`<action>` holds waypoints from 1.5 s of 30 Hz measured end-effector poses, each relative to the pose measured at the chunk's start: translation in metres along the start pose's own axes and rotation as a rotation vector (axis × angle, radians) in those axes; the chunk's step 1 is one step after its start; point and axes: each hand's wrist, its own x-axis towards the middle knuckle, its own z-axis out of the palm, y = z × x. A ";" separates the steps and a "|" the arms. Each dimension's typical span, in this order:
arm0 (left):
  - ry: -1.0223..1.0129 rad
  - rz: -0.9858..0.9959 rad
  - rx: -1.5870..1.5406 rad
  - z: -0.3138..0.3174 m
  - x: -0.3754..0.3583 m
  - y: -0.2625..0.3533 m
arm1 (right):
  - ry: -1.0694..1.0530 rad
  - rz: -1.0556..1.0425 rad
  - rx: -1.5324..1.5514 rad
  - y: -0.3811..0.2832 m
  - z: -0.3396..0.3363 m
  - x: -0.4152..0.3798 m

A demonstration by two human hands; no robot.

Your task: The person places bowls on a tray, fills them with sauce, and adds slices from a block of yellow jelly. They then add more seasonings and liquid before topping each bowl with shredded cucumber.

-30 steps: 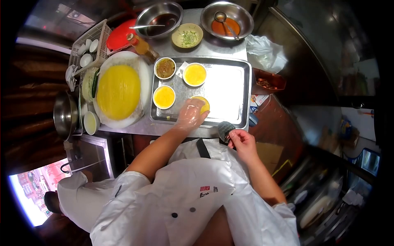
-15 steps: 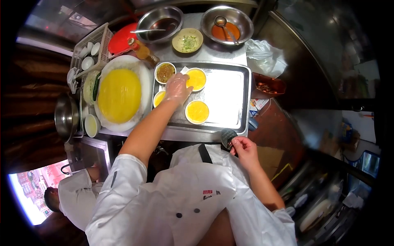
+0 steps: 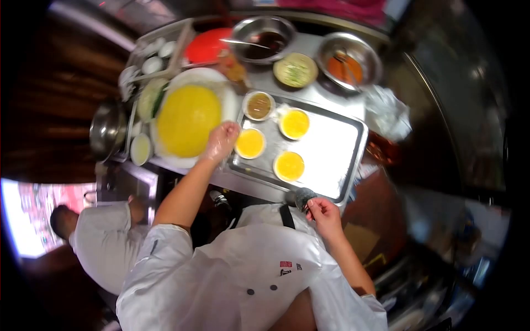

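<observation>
My left hand [image 3: 222, 140], in a clear plastic glove, is between the big plate of yellow food [image 3: 189, 120] and the metal tray [image 3: 326, 118]. Its fingers are drawn together, blurred, close to a small cup of yellow filling [image 3: 250, 143]. Two more yellow cups [image 3: 295, 123] [image 3: 289, 166] and a cup of brown sauce [image 3: 259, 105] stand on the tray. Below the tray's near edge, my right hand [image 3: 323, 214] pinches a dark, rounded object [image 3: 303, 197] that I cannot make out.
Behind the tray are a bowl of dark liquid [image 3: 263, 39], a green-topped bowl [image 3: 295, 70] and a bowl of orange sauce [image 3: 349, 61]. A plastic bag [image 3: 387, 113] lies right. Another person [image 3: 105, 237] is at lower left.
My left hand has moved from over the tray's cups to its left edge, uncovering the left yellow cup. The view has turned, shifting the table. My right hand keeps its pinch.
</observation>
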 end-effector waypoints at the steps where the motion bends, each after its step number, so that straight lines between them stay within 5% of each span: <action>1: 0.043 -0.057 0.093 -0.024 -0.025 0.006 | -0.070 0.046 -0.062 -0.001 0.013 0.016; 7: 0.378 -0.345 0.062 -0.103 -0.142 -0.074 | -0.452 -0.310 -0.564 -0.038 0.179 0.115; 10: 0.356 -0.489 -0.003 -0.107 -0.188 -0.139 | -0.623 -0.765 -0.727 -0.047 0.310 0.175; 14: 0.319 -0.429 -0.204 -0.081 -0.234 -0.195 | -0.881 -0.882 -1.032 -0.015 0.507 0.249; 16: 0.284 -0.448 -0.275 -0.084 -0.230 -0.201 | -0.842 -0.980 -1.033 0.043 0.599 0.281; 18: 0.212 -0.636 -0.313 -0.099 -0.224 -0.172 | -0.875 -0.895 -1.148 0.041 0.652 0.283; 25: 0.490 -0.641 -0.524 -0.176 -0.206 -0.130 | -0.563 -0.624 -1.189 0.104 0.717 0.282; 29: 0.429 -0.606 -0.525 -0.174 -0.174 -0.120 | -0.665 -0.558 -0.953 0.073 0.665 0.273; 32: 0.020 -0.481 -0.521 -0.168 -0.132 -0.096 | -0.693 -0.712 -0.652 0.034 0.565 0.261; 34: -0.157 -0.373 -0.527 -0.147 -0.106 -0.082 | -0.622 -0.605 -0.590 -0.037 0.458 0.239; 35: -0.311 -0.290 -0.535 -0.132 -0.094 -0.071 | -0.514 -0.657 -0.487 -0.053 0.401 0.231; 38: -0.638 -0.099 -0.626 -0.065 -0.028 -0.005 | -0.203 -0.308 -0.272 -0.100 0.228 0.196; 39: -0.722 0.006 -0.572 -0.034 -0.005 0.010 | -0.014 -0.462 -0.296 -0.092 0.175 0.191; 40: -0.745 -0.014 -0.603 -0.004 0.017 0.036 | 0.017 -0.300 -0.279 -0.100 0.119 0.175; 42: -0.775 -0.096 -0.600 0.067 0.072 0.071 | 0.229 -0.318 -0.241 -0.112 0.034 0.131; 44: -0.447 -0.142 -0.905 0.110 0.110 0.118 | 0.382 -0.310 -0.232 -0.100 -0.035 0.092; 45: -0.276 -0.214 -0.677 0.136 0.158 0.116 | 0.449 -0.337 -0.225 -0.086 -0.065 0.079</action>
